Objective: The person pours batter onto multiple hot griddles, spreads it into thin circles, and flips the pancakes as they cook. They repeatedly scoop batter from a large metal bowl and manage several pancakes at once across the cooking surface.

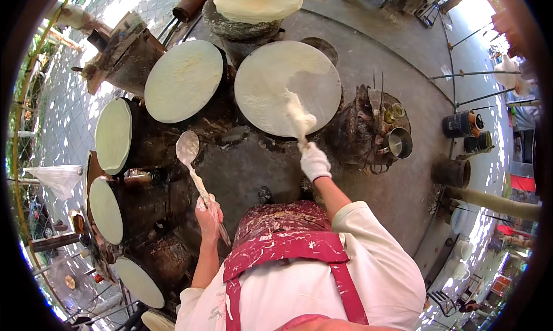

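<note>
My left hand [208, 219] grips the handle of a batter-coated ladle [187, 148], its bowl held over the dark stove top. My right hand [314, 162], in a white glove, holds a batter-soaked spreader [298, 119] against the near edge of a large round griddle [269, 78]. Pale batter covers most of that griddle; a grey bare patch [317, 89] remains on its right side. I wear a red apron smeared with batter.
Several more round griddles coated in pale batter curve around my left: one [183, 80] beside the main one, others [113, 135] [106, 210] [139, 281] lower down, one [258, 2] at the top. A metal cup [399, 143] sits on a blackened stand to the right.
</note>
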A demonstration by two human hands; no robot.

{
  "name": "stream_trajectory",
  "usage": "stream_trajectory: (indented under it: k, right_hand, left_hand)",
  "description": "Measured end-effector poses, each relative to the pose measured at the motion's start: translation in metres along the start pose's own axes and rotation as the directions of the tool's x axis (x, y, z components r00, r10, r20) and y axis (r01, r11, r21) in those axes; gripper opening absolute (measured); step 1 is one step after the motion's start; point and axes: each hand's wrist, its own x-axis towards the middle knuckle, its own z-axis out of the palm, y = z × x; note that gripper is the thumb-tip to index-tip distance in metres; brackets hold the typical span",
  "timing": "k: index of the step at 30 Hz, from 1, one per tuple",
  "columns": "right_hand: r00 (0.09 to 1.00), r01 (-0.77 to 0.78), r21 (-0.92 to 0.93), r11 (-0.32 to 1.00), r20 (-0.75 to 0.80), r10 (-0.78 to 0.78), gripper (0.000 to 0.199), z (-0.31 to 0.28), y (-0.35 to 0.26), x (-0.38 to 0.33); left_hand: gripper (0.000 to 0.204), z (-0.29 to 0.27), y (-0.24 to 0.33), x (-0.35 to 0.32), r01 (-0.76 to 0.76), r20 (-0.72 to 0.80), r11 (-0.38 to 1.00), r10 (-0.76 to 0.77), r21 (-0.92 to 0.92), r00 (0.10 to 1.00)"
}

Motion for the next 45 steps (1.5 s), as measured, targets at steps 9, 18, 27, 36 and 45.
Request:
stream_trajectory:
  k: [9,18,27,36,45]
  right_hand:
    - [0.972,0.194,0.121,0.973,0.108,-0.207,0.043,-0.064,0.048,0.019]
    - [0.988,0.151,0.146,0.978,0.0,-0.153,0.046,-0.13,0.094,0.11]
    - [0.943,0.302,0.023,0.953,0.14,-0.302,0.056,-0.121,0.159,0.169]
    - [0.874,0.447,-0.088,0.89,-0.17,-0.456,0.046,-0.206,0.006,0.192]
    - [0.989,-0.025,0.959,0.283,0.065,-0.135,0.039,-0.101,0.16,0.09]
  left_hand:
    - [0.014,0.093,0.003,-0.029,0.015,-0.03,0.999,-0.016,-0.044,0.999]
    - [0.015,0.147,0.005,-0.045,0.046,-0.088,0.999,-0.045,0.01,0.995]
    - [0.017,0.166,0.002,-0.045,0.108,-0.125,0.994,-0.104,0.03,0.987]
    - [0.019,0.176,-0.008,-0.048,0.121,-0.116,0.992,-0.116,0.032,0.986]
    - [0.018,0.189,-0.003,-0.033,0.065,-0.062,0.998,-0.064,0.007,0.996]
